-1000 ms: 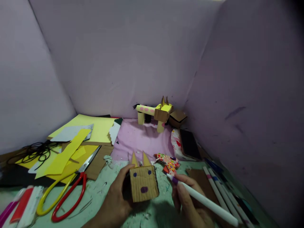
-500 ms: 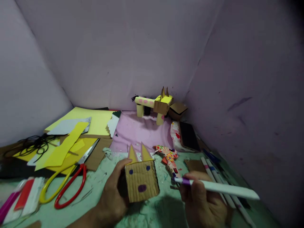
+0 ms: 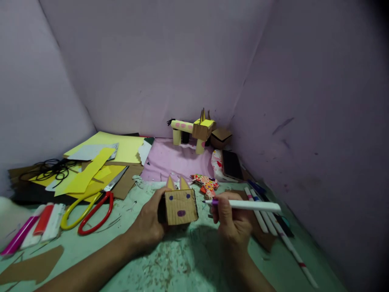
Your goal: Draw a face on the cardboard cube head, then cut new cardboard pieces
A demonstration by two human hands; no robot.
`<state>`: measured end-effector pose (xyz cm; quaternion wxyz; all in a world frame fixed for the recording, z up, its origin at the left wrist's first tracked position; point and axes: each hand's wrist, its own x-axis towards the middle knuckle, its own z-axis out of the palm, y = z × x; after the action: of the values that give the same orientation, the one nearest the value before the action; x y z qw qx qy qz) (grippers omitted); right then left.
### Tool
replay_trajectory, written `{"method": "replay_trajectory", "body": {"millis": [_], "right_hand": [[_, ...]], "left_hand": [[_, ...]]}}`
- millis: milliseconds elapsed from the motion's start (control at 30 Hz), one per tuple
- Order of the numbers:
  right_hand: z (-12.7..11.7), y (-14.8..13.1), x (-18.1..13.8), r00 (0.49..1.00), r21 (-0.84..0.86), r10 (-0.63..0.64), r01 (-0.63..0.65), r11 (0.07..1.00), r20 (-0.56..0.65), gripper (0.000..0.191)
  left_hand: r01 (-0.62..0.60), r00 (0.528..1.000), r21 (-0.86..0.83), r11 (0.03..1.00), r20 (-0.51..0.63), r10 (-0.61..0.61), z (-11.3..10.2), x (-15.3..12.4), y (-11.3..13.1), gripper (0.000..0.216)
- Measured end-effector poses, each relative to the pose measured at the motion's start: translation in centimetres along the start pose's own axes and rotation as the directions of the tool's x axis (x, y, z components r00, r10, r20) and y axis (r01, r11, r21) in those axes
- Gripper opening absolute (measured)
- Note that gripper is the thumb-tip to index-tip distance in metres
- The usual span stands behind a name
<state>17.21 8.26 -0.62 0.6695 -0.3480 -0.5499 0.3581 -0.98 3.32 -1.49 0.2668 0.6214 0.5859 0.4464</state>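
A small cardboard animal head (image 3: pixel 176 207) with two pointed ears faces me, marked with two purple eyes and a purple oval below them. My left hand (image 3: pixel 150 219) grips it from its left side, fingers wrapped behind. In my right hand (image 3: pixel 234 223) is a white marker (image 3: pixel 253 205) with a purple band, held between thumb and fingers. Its dark tip points left, a short way from the head's right edge and apart from it. Just behind lies a flower-patterned glue gun (image 3: pixel 206 184).
Red-and-yellow scissors (image 3: pixel 95 211) lie left, before yellow paper sheets (image 3: pixel 91 172) and black cord (image 3: pixel 50 172). A paper-and-cardboard animal figure (image 3: pixel 188 127) stands at the back. Several markers (image 3: pixel 270 221) and a phone (image 3: pixel 232 165) lie right. Walls (image 3: pixel 170 61) enclose the table.
The view has shifted, so the table's things appear higher and more of both forearms shows. Both hands keep their holds on the cardboard head and the marker. The face's marks look the same.
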Motion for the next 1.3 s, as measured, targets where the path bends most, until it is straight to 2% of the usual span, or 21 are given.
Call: {"method": "replay_trajectory", "body": {"millis": [100, 233, 367, 500, 667, 833, 1300], "right_hand": [[0.2, 0.1, -0.6, 0.997, -0.03, -0.074, 0.075, 0.997, 0.023, 0.022], [0.4, 0.3, -1.0, 0.997, -0.088, -0.069, 0.071, 0.994, 0.03, 0.017], [0.5, 0.3, -1.1, 0.998, -0.111, -0.052, 0.055, 0.992, 0.033, 0.017], [0.7, 0.1, -1.1, 0.995, -0.131, -0.088, 0.094, 0.987, 0.055, 0.016], [1.0, 0.0, -1.0, 0.992, -0.182, -0.105, 0.116, 0.976, 0.068, 0.02], [1.0, 0.3, -1.1, 0.982, -0.145, -0.16, 0.173, 0.974, 0.097, 0.013], [1.1, 0.6, -1.2, 0.967, -0.126, -0.228, 0.242, 0.962, 0.115, 0.009]], "left_hand": [[-0.044, 0.999, 0.005, 0.999, 0.008, 0.043, 0.0, -0.2, -0.3, 0.061], [-0.108, 0.994, 0.017, 0.994, -0.006, 0.108, 0.1, -0.3, -0.8, 0.052], [-0.095, 0.995, 0.028, 0.995, 0.004, 0.095, 0.2, -0.3, -1.2, 0.057], [-0.08, 0.997, -0.004, 0.997, 0.024, 0.08, 0.2, -0.3, -1.4, 0.061], [-0.125, 0.992, 0.006, 0.992, 0.013, 0.125, 0.2, -0.3, -1.7, 0.06], [-0.107, 0.993, 0.025, 0.994, 0.052, 0.106, 0.0, -0.3, -1.6, 0.061], [-0.131, 0.991, 0.042, 0.99, 0.031, 0.13, 0.1, -0.4, -1.6, 0.059]]}}
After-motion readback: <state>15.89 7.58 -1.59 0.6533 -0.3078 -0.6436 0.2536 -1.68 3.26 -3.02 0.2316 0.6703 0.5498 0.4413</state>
